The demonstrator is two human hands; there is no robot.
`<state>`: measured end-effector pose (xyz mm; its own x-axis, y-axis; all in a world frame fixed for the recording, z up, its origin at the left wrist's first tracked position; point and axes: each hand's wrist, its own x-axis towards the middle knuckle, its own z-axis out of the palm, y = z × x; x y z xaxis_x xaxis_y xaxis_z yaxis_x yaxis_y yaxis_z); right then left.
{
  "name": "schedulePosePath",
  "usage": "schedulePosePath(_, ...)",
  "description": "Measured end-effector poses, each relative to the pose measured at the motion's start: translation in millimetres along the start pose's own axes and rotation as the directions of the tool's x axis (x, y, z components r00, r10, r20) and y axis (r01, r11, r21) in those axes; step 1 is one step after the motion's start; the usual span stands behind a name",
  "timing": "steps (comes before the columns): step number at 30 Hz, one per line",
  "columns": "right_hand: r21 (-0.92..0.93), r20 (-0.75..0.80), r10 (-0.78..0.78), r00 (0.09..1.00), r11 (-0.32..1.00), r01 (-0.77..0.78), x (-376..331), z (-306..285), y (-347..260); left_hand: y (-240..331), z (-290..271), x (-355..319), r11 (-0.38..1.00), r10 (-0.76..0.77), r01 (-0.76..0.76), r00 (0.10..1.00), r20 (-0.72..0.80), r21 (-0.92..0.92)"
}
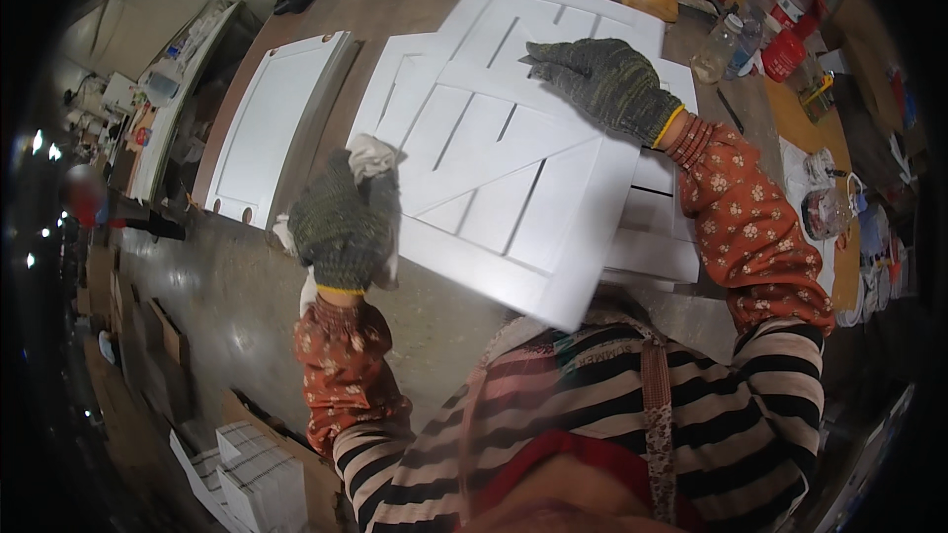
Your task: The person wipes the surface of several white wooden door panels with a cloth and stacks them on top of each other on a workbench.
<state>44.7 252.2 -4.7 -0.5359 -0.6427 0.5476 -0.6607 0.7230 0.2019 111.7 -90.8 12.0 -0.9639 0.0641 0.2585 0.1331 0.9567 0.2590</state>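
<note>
White panels (464, 153) with grooves and slots lie stacked on the table in front of me. The uppermost one sits askew, its near corner jutting toward my chest. My left hand (341, 212), in a dark grey-green knit glove, is closed around a crumpled whitish rag (373, 156) beside the panel's left edge. Over the right part of the stack reaches my right hand (604, 87), gloved alike, its fingers stretched out to the left across the white surface. A small pointed grey tip shows at those fingertips; whether it is glove or a thing, I cannot tell.
Left of the stack lies another white panel (272, 128) with round holes at its corners. Bottles (718, 47) and red containers (783, 54) stand at the far right, near a dark pen-like stick (731, 111) and a jar (826, 212). White boxed pieces (259, 474) are at lower left.
</note>
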Motion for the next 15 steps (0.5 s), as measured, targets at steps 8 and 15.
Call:
schedulePosePath(8, 0.034, 0.066, 0.073, 0.995, 0.997, -0.075, -24, 2, 16, 32, 12, -99, 0.967, 0.252, -0.253, 0.967, -0.042, -0.006)
schedulePosePath(15, 0.257, -0.041, 0.02, 0.999, 0.966, -0.009, -29, -2, 20, -4, 30, -141, 0.488, -0.097, 0.265, 0.963, 0.25, -0.831)
